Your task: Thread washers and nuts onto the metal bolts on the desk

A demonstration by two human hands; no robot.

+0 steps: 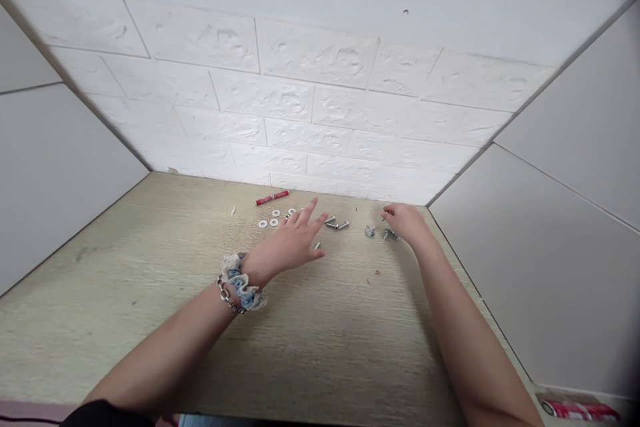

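Note:
My left hand reaches out over the wooden desk with its fingers spread, holding nothing; a scrunchie and a chain bracelet circle its wrist. Its fingertips are close to several flat washers and two small bolts. My right hand rests at the far right of the desk with fingers curled down onto a small cluster of bolts; whether it grips one is hidden. Another bolt lies just left of it.
A red marker lies near the back wall of white brick-pattern panels. Plain white side walls close in the desk on both sides. A red can lies off the desk at bottom right.

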